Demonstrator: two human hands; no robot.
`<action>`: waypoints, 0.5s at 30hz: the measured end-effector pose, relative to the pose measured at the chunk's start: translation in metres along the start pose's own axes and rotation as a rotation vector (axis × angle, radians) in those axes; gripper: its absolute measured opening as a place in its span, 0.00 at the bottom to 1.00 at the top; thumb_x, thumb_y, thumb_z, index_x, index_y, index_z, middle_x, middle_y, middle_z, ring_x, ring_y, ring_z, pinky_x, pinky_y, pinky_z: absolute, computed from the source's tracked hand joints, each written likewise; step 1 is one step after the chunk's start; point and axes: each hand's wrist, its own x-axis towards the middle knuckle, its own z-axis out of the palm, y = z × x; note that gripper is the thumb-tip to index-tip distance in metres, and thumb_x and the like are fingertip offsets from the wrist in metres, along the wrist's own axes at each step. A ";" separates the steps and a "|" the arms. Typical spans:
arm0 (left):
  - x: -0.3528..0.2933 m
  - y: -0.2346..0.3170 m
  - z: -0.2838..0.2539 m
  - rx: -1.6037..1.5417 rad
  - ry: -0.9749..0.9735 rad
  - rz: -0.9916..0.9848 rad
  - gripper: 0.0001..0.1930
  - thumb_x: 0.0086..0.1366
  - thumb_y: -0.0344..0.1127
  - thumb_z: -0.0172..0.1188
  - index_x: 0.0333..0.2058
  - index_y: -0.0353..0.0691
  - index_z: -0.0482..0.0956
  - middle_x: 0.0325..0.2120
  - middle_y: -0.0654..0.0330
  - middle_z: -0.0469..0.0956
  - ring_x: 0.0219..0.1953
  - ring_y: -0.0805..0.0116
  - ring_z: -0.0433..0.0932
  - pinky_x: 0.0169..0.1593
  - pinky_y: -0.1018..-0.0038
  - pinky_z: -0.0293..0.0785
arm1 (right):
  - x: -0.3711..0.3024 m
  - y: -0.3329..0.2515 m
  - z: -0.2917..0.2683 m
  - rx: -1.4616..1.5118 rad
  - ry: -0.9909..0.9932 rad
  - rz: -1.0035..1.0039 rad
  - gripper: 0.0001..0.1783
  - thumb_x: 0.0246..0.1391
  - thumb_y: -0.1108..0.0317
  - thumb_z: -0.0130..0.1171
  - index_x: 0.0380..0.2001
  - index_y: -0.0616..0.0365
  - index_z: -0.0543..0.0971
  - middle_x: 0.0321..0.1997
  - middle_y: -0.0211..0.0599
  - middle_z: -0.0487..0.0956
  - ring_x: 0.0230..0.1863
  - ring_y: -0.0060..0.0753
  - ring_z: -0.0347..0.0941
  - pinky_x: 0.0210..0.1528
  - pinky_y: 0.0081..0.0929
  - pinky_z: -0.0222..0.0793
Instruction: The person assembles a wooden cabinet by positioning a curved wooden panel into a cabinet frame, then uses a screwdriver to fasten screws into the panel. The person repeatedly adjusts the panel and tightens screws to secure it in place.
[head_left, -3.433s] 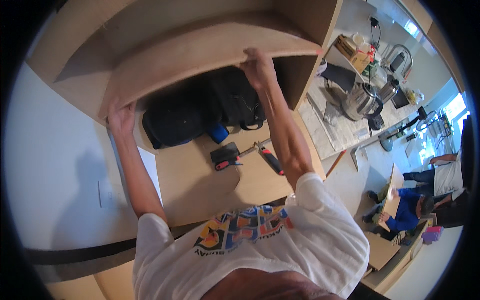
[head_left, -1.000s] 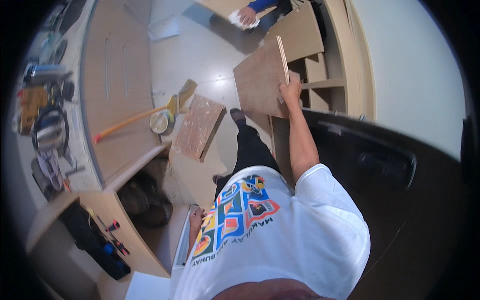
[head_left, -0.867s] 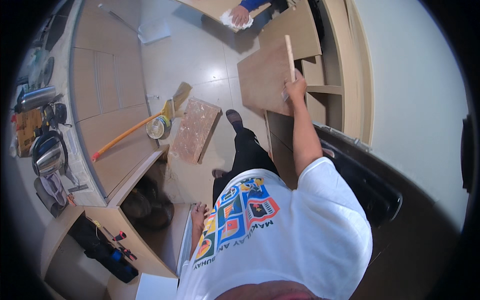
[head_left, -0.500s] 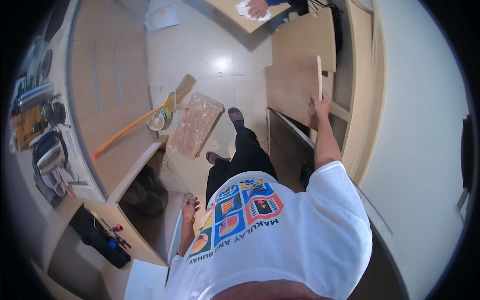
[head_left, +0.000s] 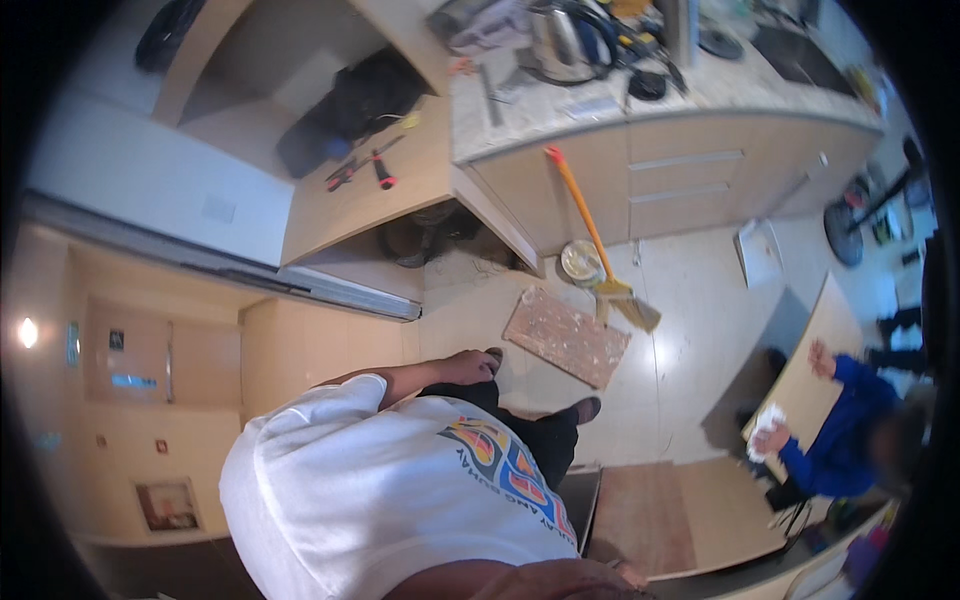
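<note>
My right hand (head_left: 628, 574) shows only in part at the bottom, closed on the edge of a reddish-brown wooden panel (head_left: 642, 515). Its fingers are largely hidden. Beside my thigh hangs my left hand (head_left: 466, 367), its fingers curled together; what they hold, if anything, is too small to make out. The panel lies against a paler wooden board (head_left: 728, 512). Ahead of my feet, a speckled brown board (head_left: 567, 336) rests on the tiled floor.
A yellow broom (head_left: 585, 215) leans on the cabinet beside a round tub (head_left: 581, 262). On a low cabinet lie red-and-black hand tools (head_left: 382, 170). A kettle (head_left: 566, 42) stands on the counter. At right, a co-worker in blue (head_left: 850, 430) presses a white cloth (head_left: 765, 430) on a board (head_left: 815, 370).
My view has swung left, bringing the counter, doorway and more of the co-worker into sight. The right hand stays at the panel, now near the lower edge. The left remains low at my side.
</note>
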 end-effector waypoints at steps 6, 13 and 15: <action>-0.043 -0.027 0.008 -0.238 0.112 0.120 0.26 0.65 0.41 0.60 0.58 0.33 0.74 0.48 0.48 0.83 0.51 0.59 0.82 0.55 0.67 0.76 | 0.032 -0.048 -0.013 -0.287 -0.142 0.009 0.29 0.61 0.57 0.59 0.60 0.65 0.73 0.62 0.49 0.74 0.60 0.42 0.72 0.61 0.42 0.68; -0.099 -0.084 -0.074 -0.555 0.273 0.194 0.19 0.69 0.39 0.62 0.53 0.32 0.79 0.42 0.53 0.85 0.45 0.68 0.82 0.51 0.72 0.77 | -0.069 -0.317 0.157 -0.179 -0.057 -1.023 0.26 0.56 0.71 0.57 0.57 0.72 0.74 0.58 0.64 0.76 0.59 0.61 0.74 0.63 0.45 0.68; -0.123 -0.120 -0.097 -0.587 0.313 0.261 0.16 0.69 0.38 0.62 0.48 0.31 0.82 0.38 0.55 0.85 0.42 0.70 0.82 0.49 0.73 0.77 | -0.225 -0.433 0.202 0.014 -0.223 -1.121 0.23 0.59 0.72 0.58 0.56 0.72 0.75 0.56 0.61 0.78 0.58 0.53 0.76 0.61 0.39 0.71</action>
